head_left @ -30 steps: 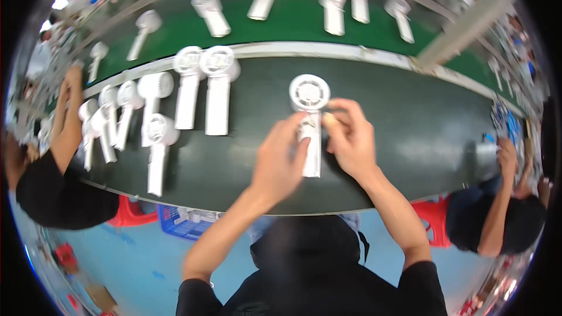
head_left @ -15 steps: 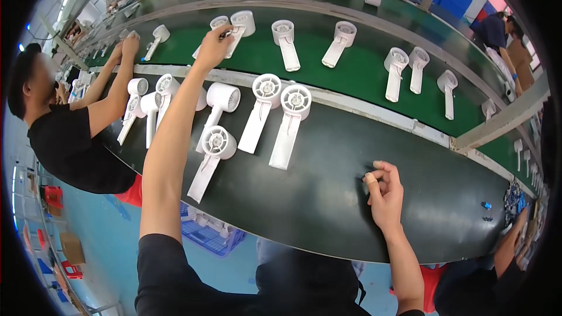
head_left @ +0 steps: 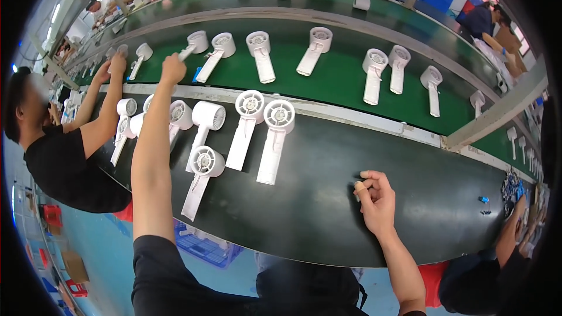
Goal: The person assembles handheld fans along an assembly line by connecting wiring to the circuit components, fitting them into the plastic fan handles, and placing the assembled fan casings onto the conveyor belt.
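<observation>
On the green belt, my left hand is closed around the handle end of a white handheld fan. Another white fan lies just right of it, its handle open and thin wires showing. My right hand hovers over the dark worktop with curled fingers, thumb and fingertips together. Something small and dark shows at those fingertips, too small to name. Between my hands, open-handled fans lie on the worktop, among them one fan and a nearer fan. My left forearm hides part of the fans behind it.
More fans, such as one fan, lie along the green belt. A metal post rises at the right. A co-worker reaches to the belt at left. Blue parts lie at far right; a blue basket sits below.
My left hand has shifted left, from the right one of two neighbouring fans to the handle of the left one. The view has turned slightly; my right hand stays curled over the worktop.
</observation>
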Demonstrator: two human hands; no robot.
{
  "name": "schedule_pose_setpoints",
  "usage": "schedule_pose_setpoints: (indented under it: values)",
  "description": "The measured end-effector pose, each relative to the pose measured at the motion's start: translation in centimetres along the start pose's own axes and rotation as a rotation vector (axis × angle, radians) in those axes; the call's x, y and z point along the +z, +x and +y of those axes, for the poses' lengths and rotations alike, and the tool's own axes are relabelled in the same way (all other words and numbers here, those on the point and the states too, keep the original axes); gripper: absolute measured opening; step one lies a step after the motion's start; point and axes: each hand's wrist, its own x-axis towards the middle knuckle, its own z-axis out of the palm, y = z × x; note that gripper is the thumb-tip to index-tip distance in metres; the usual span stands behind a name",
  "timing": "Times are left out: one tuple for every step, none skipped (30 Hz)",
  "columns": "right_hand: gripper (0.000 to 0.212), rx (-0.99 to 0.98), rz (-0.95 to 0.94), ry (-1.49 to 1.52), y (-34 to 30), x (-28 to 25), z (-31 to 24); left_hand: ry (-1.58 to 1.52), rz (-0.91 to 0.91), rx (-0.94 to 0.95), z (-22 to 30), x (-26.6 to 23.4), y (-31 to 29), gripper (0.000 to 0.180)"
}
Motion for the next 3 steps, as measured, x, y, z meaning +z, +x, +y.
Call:
schedule_pose_setpoints:
  values:
    - [0.02,-0.005,-0.02,0.012,0.0,-0.2,0.0,0.045,0.022,0.052,-0.6,-0.5,0.7,0.052]
    - [0.021,0.031,-0.048,0.033,-0.1,-0.8,-0.3,0.079,-0.016,0.014,-0.4,-0.7,1.3,0.057]
    - [0.023,0.033,-0.069,0.003,-0.2,-1.5,0.0,0.102,-0.054,-0.008,0.6,-1.2,2.2,0.063]
